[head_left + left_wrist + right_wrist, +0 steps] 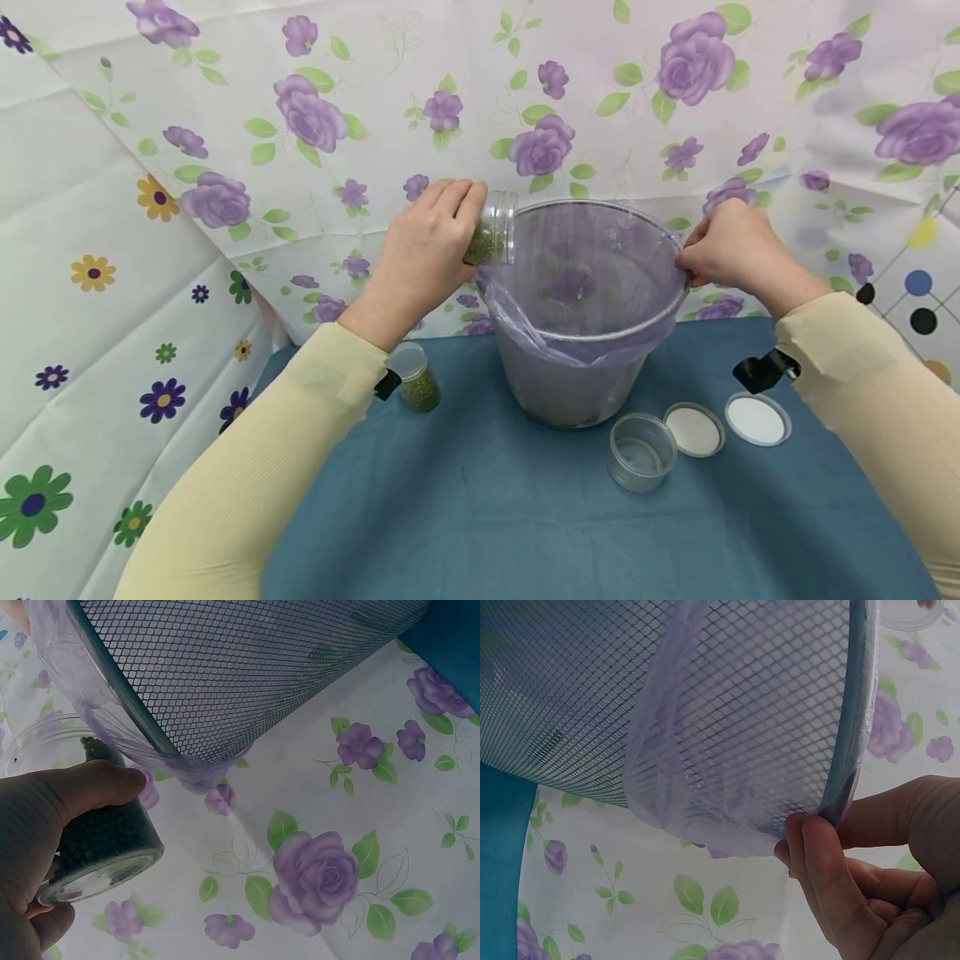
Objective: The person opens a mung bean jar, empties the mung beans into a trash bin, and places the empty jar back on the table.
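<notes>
My left hand (431, 254) grips a clear jar (498, 229) partly filled with small green beans (112, 825). The jar lies tilted on its side, its open mouth facing the left part of the bin's rim. A mesh waste bin (562, 392) stands upright at the back of the table, lined with a translucent purple bag (555, 350) folded over its rim. On the bin's right side, my right hand (735, 246) pinches the rim and bag edge between thumb and fingers. No beans can be made out inside the bin.
A second jar of green beans (420, 390), with its lid on, stands left of the bin. In front and to the right are a clear round tub (637, 458) and two round lids, one greyish (693, 429) and one white (756, 419). Flowered cloth (420, 50) hangs behind the blue-covered table (480, 533).
</notes>
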Demonstrator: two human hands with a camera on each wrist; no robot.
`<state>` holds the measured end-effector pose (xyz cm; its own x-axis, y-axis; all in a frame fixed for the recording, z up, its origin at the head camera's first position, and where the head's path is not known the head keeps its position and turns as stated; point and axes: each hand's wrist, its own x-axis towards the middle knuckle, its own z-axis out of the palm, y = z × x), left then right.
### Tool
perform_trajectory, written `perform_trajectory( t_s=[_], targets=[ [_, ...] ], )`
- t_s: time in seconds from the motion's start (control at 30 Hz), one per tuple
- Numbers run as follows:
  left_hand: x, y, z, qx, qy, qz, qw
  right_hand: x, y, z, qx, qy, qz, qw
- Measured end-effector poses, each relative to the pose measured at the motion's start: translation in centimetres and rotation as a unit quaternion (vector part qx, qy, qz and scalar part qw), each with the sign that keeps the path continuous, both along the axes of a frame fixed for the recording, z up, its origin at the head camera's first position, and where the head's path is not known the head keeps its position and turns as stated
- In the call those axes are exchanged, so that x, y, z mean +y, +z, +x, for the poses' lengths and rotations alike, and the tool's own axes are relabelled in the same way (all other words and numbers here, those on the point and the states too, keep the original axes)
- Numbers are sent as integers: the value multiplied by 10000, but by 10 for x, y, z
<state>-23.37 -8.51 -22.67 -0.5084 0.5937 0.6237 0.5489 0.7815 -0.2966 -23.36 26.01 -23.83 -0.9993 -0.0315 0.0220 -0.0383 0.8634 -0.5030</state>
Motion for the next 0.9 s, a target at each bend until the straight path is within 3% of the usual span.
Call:
perform_trajectory(
  t_s=[0.9],
  targets=[
    [2, -2, -2, 98, -73, -2, 9999, -1, 0, 2, 68, 18, 48, 10000]
  ],
)
